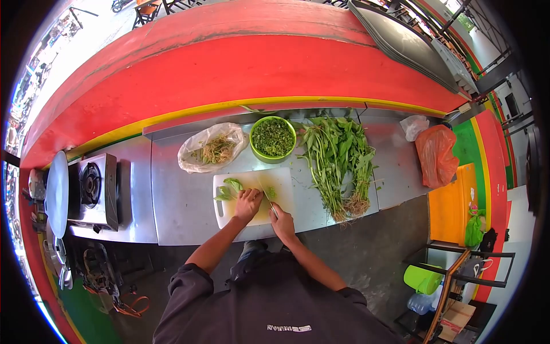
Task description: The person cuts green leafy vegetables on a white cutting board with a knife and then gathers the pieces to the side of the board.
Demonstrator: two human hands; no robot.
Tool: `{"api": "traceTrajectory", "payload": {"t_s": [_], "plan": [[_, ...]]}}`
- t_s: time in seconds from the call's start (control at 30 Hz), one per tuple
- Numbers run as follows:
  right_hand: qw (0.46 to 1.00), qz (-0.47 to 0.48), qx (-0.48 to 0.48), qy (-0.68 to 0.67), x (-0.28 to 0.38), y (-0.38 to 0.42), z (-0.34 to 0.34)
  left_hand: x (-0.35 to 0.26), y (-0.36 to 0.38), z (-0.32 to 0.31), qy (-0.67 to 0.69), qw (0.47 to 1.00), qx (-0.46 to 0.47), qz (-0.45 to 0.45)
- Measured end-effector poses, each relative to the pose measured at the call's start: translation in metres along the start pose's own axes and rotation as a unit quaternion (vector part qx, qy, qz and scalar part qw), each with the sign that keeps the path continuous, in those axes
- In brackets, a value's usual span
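On a white cutting board (226,180) lies a bunch of leafy greens (230,188), and my left hand (248,205) presses down on it with bent fingers. My right hand (282,222) is wrapped round the handle of a knife (267,194), its blade pointing away from me beside my left fingertips. Chopped green pieces (270,192) lie to the right of the blade. Behind the board stands a green bowl (271,159) full of finely chopped greens (273,136). A clear plastic bag (195,144) holding root trimmings (217,149) sits to its left.
Long leafy stalks with roots (338,166) spread over the steel counter (183,200) right of the board. A gas stove (91,192) stands at the left end, an orange plastic bag (437,155) at the right. A red wall (258,66) runs along the back.
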State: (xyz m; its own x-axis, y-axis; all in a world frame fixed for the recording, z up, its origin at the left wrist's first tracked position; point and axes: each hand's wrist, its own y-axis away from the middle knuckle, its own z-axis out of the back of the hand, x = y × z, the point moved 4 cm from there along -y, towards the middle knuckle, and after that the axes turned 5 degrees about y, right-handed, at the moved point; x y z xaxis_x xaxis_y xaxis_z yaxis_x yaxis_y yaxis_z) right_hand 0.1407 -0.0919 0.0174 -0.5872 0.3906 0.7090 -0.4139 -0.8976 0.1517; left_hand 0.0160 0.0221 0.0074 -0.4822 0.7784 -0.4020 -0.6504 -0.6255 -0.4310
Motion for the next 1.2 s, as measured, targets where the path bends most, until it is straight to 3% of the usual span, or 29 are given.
{"api": "traceTrajectory", "payload": {"t_s": [0.1,0.5,1.13,1.2], "plan": [[1.0,-0.001,0.001,0.0,0.001,0.0,0.001,-0.004,0.002,-0.001,-0.042,0.998,0.006,-0.036],[1.0,-0.02,0.009,0.016,0.009,0.001,0.008,-0.022,0.0,-0.009,-0.145,0.986,0.069,-0.037],[0.999,-0.012,-0.001,0.03,-0.005,0.023,0.013,-0.021,0.0,-0.006,-0.138,0.989,0.043,-0.041],[0.999,0.002,-0.01,0.041,-0.005,0.027,0.016,-0.019,0.001,-0.008,-0.122,0.988,0.089,-0.022]]}}
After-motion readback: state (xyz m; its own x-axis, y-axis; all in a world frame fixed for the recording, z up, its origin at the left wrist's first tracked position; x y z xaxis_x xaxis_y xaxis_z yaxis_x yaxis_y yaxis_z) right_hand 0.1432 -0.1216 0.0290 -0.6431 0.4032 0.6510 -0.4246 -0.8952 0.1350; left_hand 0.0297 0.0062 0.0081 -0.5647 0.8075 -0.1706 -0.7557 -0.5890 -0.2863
